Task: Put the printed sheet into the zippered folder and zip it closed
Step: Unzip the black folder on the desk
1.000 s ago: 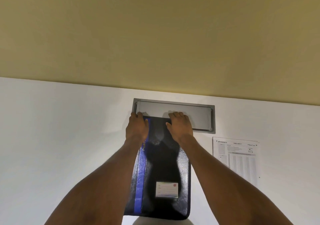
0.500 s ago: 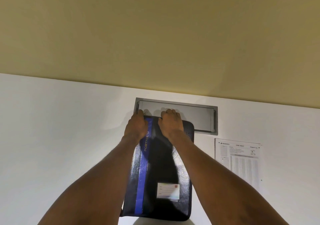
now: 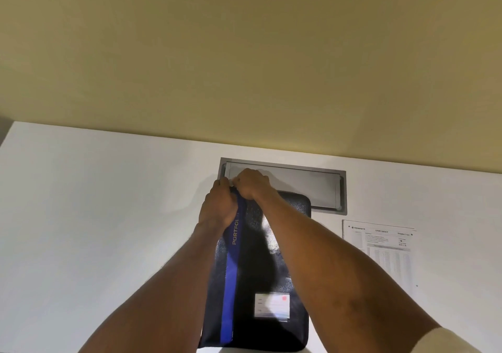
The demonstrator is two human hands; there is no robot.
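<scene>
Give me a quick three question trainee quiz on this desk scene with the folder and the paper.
1. True or false: the white printed sheet lies on the white desk, outside the dark zippered folder with the blue stripe.
2. Which corner of the folder do the left hand and right hand meet at? A) near right B) far left C) near left
3. Fill in: the gold word on the stripe begins ____.

Key: 1 true; 2 B; 3 PORTFOL

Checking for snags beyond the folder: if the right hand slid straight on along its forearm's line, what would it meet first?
Probably the grey recessed panel in the white table; the right hand already overlaps its near-left corner, though height above it is unclear.
</scene>
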